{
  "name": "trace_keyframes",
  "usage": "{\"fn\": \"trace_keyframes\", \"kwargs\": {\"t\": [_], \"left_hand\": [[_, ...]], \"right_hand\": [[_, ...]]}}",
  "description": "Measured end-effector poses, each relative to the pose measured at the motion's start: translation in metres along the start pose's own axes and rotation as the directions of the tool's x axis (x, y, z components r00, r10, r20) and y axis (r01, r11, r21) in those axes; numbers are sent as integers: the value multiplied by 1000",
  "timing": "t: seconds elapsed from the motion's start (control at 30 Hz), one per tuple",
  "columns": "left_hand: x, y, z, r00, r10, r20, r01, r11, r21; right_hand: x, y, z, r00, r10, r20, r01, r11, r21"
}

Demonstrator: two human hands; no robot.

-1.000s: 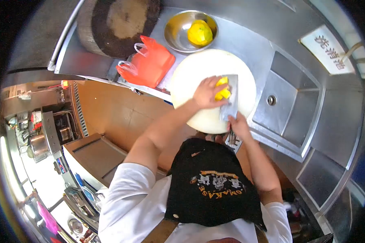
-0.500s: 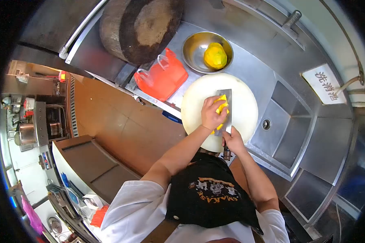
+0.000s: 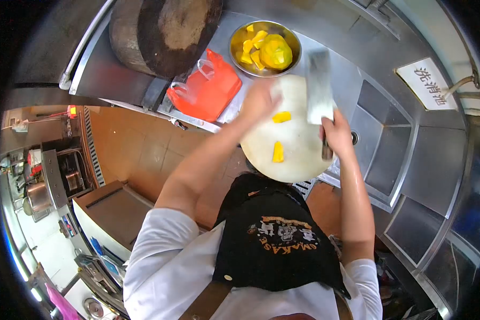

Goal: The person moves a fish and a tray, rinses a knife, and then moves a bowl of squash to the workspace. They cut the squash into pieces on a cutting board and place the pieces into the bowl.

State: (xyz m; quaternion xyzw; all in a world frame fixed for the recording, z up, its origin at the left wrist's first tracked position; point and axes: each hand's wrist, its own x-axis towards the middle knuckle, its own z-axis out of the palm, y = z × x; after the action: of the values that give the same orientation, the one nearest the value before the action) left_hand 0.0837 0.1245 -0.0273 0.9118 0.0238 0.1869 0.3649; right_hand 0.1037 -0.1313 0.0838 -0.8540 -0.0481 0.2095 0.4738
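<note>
In my right hand is a cleaver, its handle in my closed fingers and its broad blade raised over the right side of the round white chopping board. My left hand, smeared by motion, is over the board's left edge near the steel bowl; its fingers are too blurred to read. Two yellow fruit pieces, an upper piece and a lower piece, lie apart on the board. Inside the bowl, several cut pieces lie beside a large peeled yellow-green fruit.
Left of the board sits a red plastic bag on the steel counter. Behind it stands a thick round wooden block. A steel sink is at the right, below a white sign on the wall.
The fruit pieces under my left hand have left the board except two, and cut pieces now lie in the bowl. The cleaver has lifted and moved right; my left hand has moved up-left.
</note>
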Motion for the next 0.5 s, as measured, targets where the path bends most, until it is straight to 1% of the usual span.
{"fn": "trace_keyframes", "kwargs": {"t": [0.03,0.07,0.1,0.13,0.17,0.23,0.27,0.3,0.33,0.37,0.4,0.43,0.5], "left_hand": [[-48,21,3,975,-2,221,-6,999,36],[-80,48,-6,854,1,520,-69,991,110],[-112,63,-9,800,67,596,-136,988,71],[-129,77,-12,706,-3,708,-75,994,78],[-141,73,-4,673,32,739,-149,985,93],[-140,62,6,788,57,613,-143,985,93],[-139,58,8,837,67,543,-140,986,93],[-128,50,9,882,-7,472,-24,998,60],[-111,48,6,928,-23,373,11,999,32],[-93,51,2,962,-42,271,44,999,-1],[-80,52,2,984,-66,168,73,997,-38],[-73,55,9,994,-45,103,47,999,-10],[-81,52,33,998,9,61,-7,999,-32]], "right_hand": [[-12,39,0,989,-124,-82,124,992,4],[-31,60,-2,997,-1,-73,8,996,87],[-49,78,-5,990,131,-53,-125,987,98],[-64,103,-4,985,165,-57,-157,980,125],[-79,120,-1,977,211,-35,-203,967,156],[-104,127,1,956,272,112,-292,925,243],[-112,138,7,947,287,144,-317,902,294],[-116,157,15,937,299,179,-344,875,340],[-115,171,22,928,307,212,-368,847,384],[-114,174,28,931,292,218,-355,865,356],[-114,166,36,933,280,226,-343,881,326],[-112,158,37,898,339,280,-421,846,326],[-112,155,53,891,296,345,-403,865,299]]}}
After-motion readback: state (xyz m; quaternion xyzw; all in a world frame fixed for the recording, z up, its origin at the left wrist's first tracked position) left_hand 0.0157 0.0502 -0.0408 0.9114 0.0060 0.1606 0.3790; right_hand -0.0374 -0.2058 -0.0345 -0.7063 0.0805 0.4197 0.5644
